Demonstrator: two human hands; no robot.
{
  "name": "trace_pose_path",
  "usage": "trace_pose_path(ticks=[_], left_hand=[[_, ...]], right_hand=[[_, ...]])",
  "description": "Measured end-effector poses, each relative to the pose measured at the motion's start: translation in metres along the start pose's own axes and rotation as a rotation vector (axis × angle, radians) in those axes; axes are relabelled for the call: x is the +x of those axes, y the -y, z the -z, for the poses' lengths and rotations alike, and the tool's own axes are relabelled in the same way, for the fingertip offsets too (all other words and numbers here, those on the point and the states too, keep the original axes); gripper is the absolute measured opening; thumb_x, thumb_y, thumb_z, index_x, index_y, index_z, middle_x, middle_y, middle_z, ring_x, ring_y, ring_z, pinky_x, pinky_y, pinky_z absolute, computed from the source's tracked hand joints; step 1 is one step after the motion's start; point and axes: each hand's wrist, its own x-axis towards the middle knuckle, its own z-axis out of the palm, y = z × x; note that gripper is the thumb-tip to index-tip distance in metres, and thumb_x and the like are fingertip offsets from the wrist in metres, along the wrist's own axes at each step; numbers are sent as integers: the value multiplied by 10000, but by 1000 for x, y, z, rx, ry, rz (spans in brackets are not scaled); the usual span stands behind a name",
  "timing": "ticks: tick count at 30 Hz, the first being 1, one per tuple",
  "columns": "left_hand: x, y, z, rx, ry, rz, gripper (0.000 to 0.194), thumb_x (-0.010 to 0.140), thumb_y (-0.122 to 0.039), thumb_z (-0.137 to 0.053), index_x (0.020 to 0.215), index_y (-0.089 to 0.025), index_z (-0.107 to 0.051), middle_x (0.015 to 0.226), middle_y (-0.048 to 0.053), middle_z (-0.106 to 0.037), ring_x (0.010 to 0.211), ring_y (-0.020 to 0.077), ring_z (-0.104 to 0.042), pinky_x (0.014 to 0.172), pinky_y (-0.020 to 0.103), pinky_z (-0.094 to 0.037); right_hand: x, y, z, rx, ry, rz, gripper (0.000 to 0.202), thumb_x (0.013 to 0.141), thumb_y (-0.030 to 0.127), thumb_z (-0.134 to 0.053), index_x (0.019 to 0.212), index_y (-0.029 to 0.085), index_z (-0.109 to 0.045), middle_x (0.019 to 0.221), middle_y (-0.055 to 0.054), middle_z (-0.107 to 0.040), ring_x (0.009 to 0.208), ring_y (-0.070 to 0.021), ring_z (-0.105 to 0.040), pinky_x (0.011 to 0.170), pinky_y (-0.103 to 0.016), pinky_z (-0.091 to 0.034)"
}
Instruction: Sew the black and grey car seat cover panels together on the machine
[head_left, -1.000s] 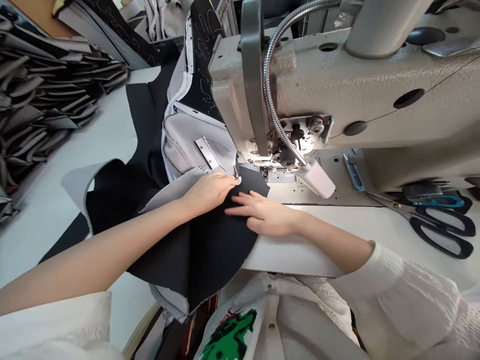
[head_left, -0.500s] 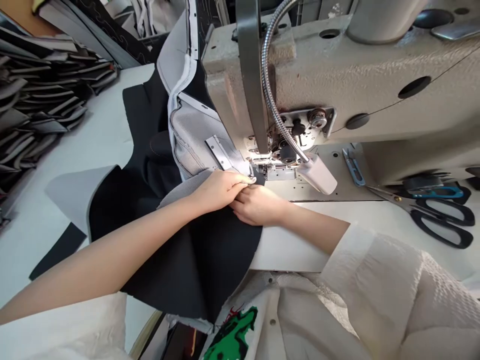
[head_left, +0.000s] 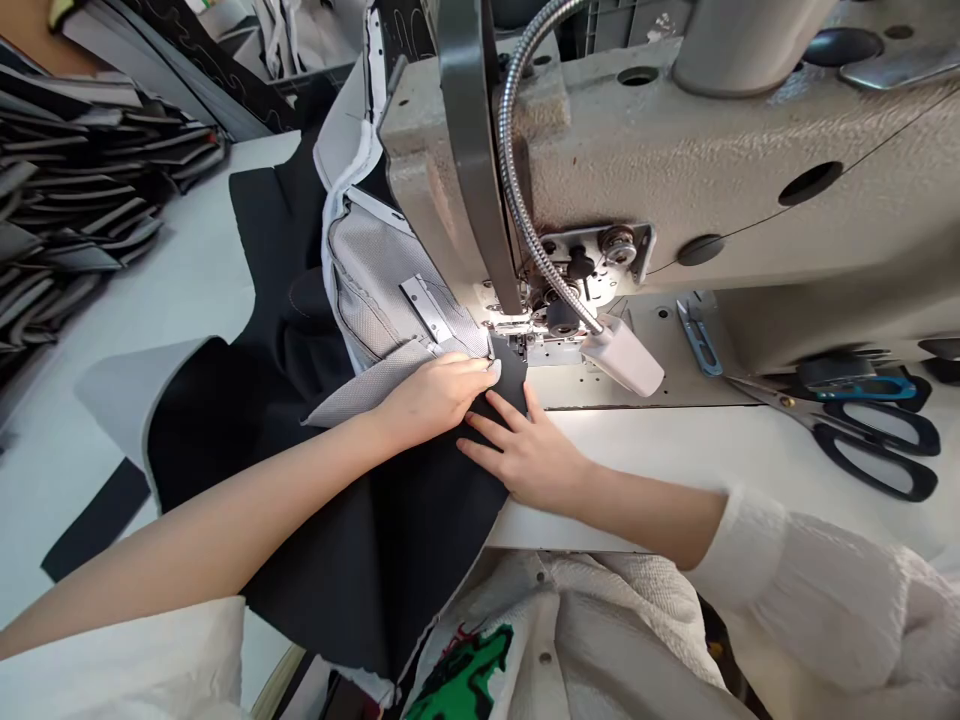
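Observation:
Under the head of a sewing machine lies a large piece of black fabric joined with a grey fabric piece that carries a pale strip. My left hand is closed on the folded grey edge, close to the needle area, with the thumb along the fabric's edge. Spread over the black fabric's right edge, my right hand lies flat with fingers apart. The needle and presser foot are partly hidden behind the lamp.
Black-handled scissors and blue thread snips lie right of the needle area. Stacked cut pieces fill the left side of the white table. A flexible metal lamp neck hangs before the machine head.
My right hand has moved away from the left hand and opened, fingers spreading on the black fabric. My left hand stays at the grey edge. The whole view has shifted slightly.

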Motion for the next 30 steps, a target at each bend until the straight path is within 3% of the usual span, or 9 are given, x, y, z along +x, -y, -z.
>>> trace_pose_path(ticks=[5, 11, 13, 16, 19, 25, 30], left_hand=[[9, -1, 0, -16, -23, -45, 350, 874, -87, -347, 1058, -145, -639, 1066, 63, -677, 976, 161, -616, 892, 288, -498], [27, -8, -8, 21, 38, -20, 303, 850, -73, -373, 914, -146, -660, 955, 71, -685, 874, 171, -629, 845, 299, -504], [26, -11, -11, 61, 37, -21, 293, 854, -70, -377, 965, -134, -641, 983, 85, -671, 894, 175, -616, 865, 303, -495], [22, -14, -12, 95, 20, -3, 291, 874, -76, -380, 1038, -135, -613, 1017, 91, -645, 938, 183, -590, 876, 302, -487], [19, -16, -11, 98, 22, 18, 288, 879, -77, -388, 1058, -145, -603, 1015, 89, -613, 940, 184, -574, 848, 290, -490], [19, -17, -14, 119, 1, 27, 298, 858, -43, -385, 1029, -132, -611, 1087, 106, -572, 949, 177, -565, 837, 270, -489], [20, -17, -15, 146, 46, 34, 283, 870, -55, -385, 1021, -112, -619, 968, 98, -623, 886, 199, -569, 834, 314, -496]], right_hand=[[3, -30, 11, 18, 38, 143, 464, 860, 168, -479, 1321, 212, -511, 1410, -115, -434, 1338, -382, -271, 1030, -703, -158], [-2, -33, 11, 24, -57, 193, 450, 840, 140, -480, 1281, 198, -544, 1299, -116, -534, 1283, -342, -356, 1046, -665, -174], [-5, -36, 11, 36, -131, 135, 399, 849, 116, -434, 1214, 161, -591, 1217, -120, -586, 1218, -286, -435, 1053, -545, -286], [-9, -45, 11, 24, -270, -174, 408, 861, 92, -366, 1200, 126, -590, 999, -111, -650, 955, -212, -564, 870, -342, -452], [-6, -53, 9, -66, -322, -367, 451, 861, 122, -350, 1274, 98, -531, 904, -115, -631, 814, -225, -556, 743, -336, -457], [8, -53, 9, -129, -168, -379, 490, 849, 126, -375, 1318, 115, -516, 890, -125, -603, 717, -208, -526, 646, -319, -429], [-6, -52, 18, -81, -214, -340, 408, 872, 123, -368, 1209, 108, -597, 899, -122, -604, 768, -205, -531, 681, -324, -440]])
